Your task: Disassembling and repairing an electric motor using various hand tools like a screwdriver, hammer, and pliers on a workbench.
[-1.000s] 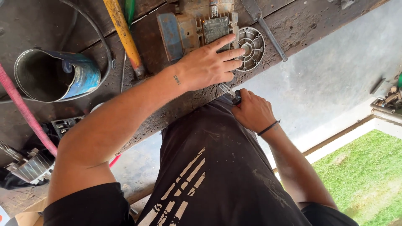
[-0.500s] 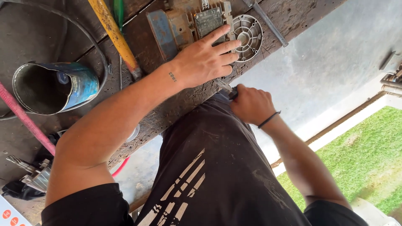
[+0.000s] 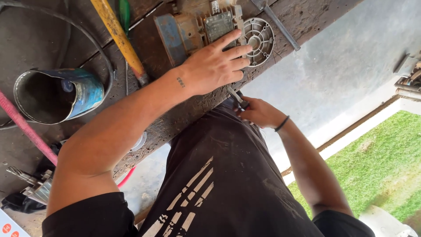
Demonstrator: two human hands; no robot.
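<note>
My left hand (image 3: 215,66) lies flat, fingers spread, on a worn wooden bench (image 3: 302,17). Its fingertips rest against a round grey metal cover (image 3: 259,36) and a rusty blue motor block (image 3: 193,24). My right hand (image 3: 261,113), with a black band on the wrist, sits just below the bench edge. It is closed around a small dark-handled tool (image 3: 237,97) whose metal tip points up under my left palm. What kind of tool it is cannot be made out.
A yellow tool handle (image 3: 120,39) and a green one (image 3: 125,15) lie on the bench. A dented blue tin can (image 3: 59,94) lies on its side left, above a pink hose (image 3: 26,131). A metal rod (image 3: 276,19) lies top right. Grass (image 3: 377,166) shows lower right.
My left hand has flattened and its fingers have straightened over the motor and cover. My right hand stays at the bench edge with the tool, shifted slightly.
</note>
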